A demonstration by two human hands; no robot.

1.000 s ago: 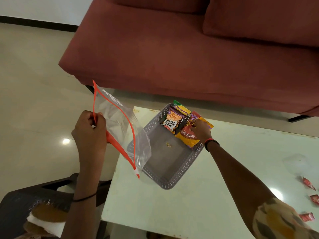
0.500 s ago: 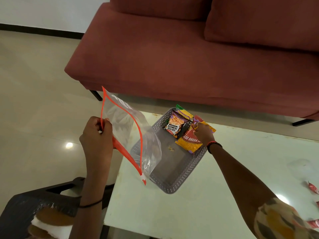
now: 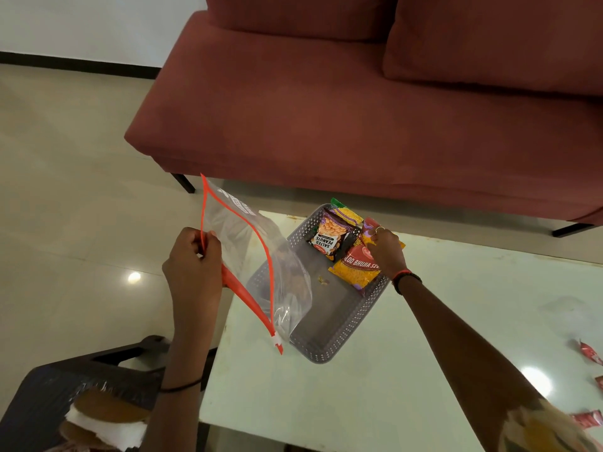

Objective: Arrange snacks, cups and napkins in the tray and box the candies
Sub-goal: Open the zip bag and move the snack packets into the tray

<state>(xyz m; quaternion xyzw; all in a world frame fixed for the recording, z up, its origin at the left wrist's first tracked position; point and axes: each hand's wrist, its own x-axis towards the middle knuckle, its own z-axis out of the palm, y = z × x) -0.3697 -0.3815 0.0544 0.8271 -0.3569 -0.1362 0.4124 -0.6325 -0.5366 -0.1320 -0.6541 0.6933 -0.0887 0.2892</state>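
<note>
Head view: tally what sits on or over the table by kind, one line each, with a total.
Grey tray: 1
Snack packets in the tray, visible ones only (salted peanuts, yellow bhujia, green-topped yellow, red under the right hand): 4
Clear zip bag in the left hand: 1
Red sachets at the table's right edge: at least 3, partly cut off
Total: at least 9

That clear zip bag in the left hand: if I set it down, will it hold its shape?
Probably not. The bag hangs limp and creased from the left hand, so it likely collapses flat. It looks nearly empty, so light, and its glossy film may slide.
</note>
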